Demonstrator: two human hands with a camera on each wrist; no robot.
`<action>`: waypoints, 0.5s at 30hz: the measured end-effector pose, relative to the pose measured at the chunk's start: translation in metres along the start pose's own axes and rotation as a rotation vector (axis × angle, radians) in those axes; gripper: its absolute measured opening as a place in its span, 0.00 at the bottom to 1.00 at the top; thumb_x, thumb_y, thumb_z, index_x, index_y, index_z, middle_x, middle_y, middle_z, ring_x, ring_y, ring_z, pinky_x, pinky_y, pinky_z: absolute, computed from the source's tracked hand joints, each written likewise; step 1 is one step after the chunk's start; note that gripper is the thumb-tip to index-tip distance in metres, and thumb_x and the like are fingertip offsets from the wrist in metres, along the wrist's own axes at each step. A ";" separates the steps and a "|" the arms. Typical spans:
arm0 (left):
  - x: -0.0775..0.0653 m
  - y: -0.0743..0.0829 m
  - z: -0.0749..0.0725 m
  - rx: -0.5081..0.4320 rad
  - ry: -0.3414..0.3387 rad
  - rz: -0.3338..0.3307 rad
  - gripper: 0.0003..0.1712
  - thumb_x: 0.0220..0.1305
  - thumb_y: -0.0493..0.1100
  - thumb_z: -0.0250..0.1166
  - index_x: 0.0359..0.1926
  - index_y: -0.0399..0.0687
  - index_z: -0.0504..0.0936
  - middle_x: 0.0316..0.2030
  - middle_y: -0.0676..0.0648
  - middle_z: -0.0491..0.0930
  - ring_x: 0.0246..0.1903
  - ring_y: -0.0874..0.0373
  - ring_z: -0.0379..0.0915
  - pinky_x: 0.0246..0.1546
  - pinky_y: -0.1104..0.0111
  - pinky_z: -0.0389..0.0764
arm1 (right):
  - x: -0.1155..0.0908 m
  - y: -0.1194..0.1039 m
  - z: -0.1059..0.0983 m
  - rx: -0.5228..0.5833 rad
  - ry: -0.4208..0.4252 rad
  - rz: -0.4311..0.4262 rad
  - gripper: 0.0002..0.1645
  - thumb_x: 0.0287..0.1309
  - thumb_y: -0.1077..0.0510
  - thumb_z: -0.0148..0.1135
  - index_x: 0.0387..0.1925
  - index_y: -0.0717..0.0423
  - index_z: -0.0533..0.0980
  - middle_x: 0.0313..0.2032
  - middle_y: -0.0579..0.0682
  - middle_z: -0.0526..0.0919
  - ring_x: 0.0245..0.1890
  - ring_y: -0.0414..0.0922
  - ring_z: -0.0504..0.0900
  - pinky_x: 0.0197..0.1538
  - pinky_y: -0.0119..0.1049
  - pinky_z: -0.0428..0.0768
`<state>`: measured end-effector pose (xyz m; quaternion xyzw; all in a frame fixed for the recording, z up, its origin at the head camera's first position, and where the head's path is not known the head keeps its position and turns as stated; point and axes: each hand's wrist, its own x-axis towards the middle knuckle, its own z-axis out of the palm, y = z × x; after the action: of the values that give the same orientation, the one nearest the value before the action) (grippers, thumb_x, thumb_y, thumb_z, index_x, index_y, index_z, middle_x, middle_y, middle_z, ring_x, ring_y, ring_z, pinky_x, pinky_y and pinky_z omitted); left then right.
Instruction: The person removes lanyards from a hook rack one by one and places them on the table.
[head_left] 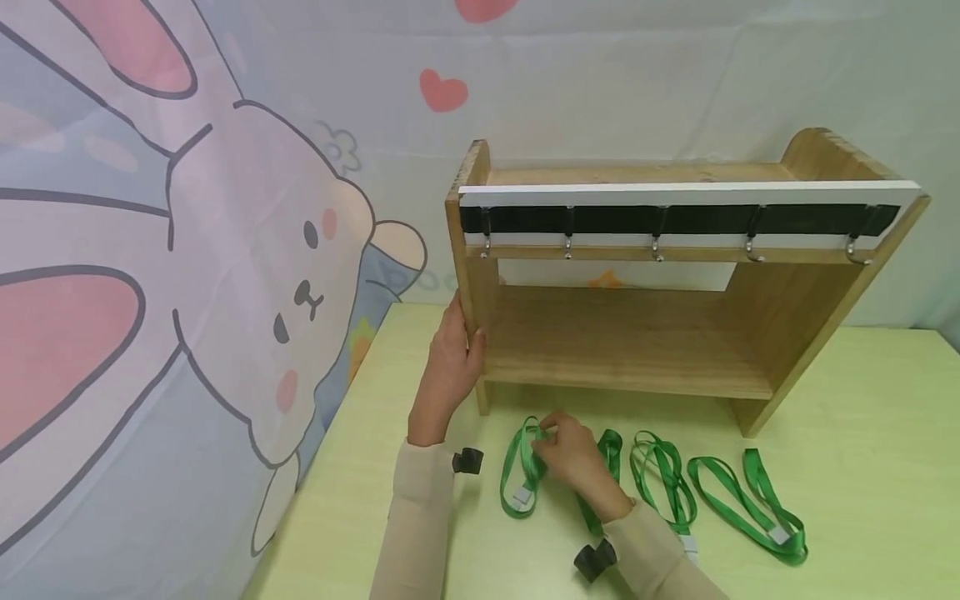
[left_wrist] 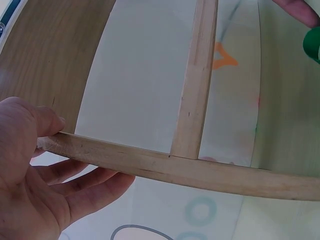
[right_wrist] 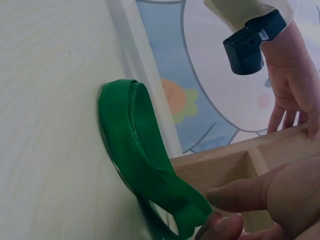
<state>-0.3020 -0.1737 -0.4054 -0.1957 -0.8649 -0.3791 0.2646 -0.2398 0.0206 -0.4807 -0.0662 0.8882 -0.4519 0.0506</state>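
My left hand grips the left side panel of a wooden shelf, thumb on one face and fingers round the other. In the left wrist view, that hand holds the panel's edge. My right hand is at the leftmost green lanyard, which lies looped on the table with a pale clip at its near end. The right wrist view shows the thumb and a finger pinching the ribbon at one end.
More green lanyards lie to the right: one partly under my right forearm, a bundled one and a spread one. A row of metal hooks hangs along the shelf's front rail. Behind stands a printed cloth.
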 end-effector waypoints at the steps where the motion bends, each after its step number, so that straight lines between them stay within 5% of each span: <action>1: 0.000 0.000 0.000 0.000 0.001 0.003 0.37 0.74 0.33 0.53 0.77 0.28 0.47 0.66 0.27 0.64 0.62 0.34 0.69 0.59 0.44 0.75 | 0.000 0.000 0.000 0.001 -0.001 0.002 0.18 0.61 0.64 0.66 0.50 0.70 0.77 0.30 0.55 0.85 0.32 0.50 0.85 0.31 0.42 0.82; 15: 0.001 -0.001 0.000 -0.006 -0.001 0.030 0.37 0.75 0.33 0.52 0.77 0.29 0.47 0.65 0.27 0.65 0.61 0.33 0.70 0.56 0.44 0.77 | -0.004 -0.010 -0.014 0.014 -0.056 -0.052 0.20 0.65 0.62 0.64 0.55 0.69 0.76 0.29 0.52 0.83 0.28 0.45 0.82 0.28 0.40 0.79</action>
<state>-0.3029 -0.1742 -0.4054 -0.2095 -0.8608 -0.3776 0.2693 -0.2374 0.0266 -0.4639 -0.1014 0.8812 -0.4571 0.0644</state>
